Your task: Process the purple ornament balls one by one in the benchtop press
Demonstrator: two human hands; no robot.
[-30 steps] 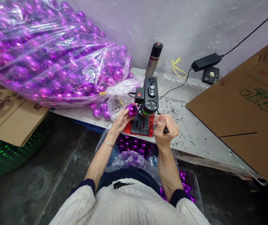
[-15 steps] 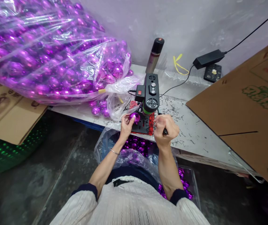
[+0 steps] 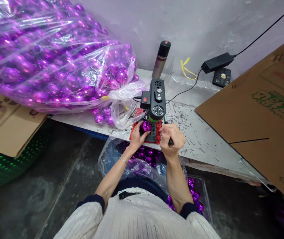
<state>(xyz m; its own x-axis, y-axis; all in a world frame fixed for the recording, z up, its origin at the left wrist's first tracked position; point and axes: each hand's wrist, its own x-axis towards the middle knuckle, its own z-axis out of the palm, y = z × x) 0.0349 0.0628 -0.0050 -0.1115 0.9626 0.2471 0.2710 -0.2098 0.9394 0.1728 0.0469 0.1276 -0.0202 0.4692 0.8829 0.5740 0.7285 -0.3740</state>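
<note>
A small black bench drill (image 3: 156,101) stands on a red mat at the table's front edge. My left hand (image 3: 137,138) is closed round a shiny purple ball (image 3: 146,125) and holds it on the drill's base, under the head. My right hand (image 3: 171,140) is a fist round the drill's black lever handle (image 3: 170,142), just right of the base. In my lap lies an open plastic bag of purple balls (image 3: 144,156).
A huge clear bag of purple balls (image 3: 52,56) fills the table's left. A spray can (image 3: 161,59) stands behind the drill. A power adapter (image 3: 216,62) and cable lie at the back right. A big cardboard sheet (image 3: 261,109) covers the right side. Metal shavings litter the tabletop (image 3: 201,139).
My left hand has carried the purple ball from left of the drill down onto its base under the head. My right hand stays on the lever.
</note>
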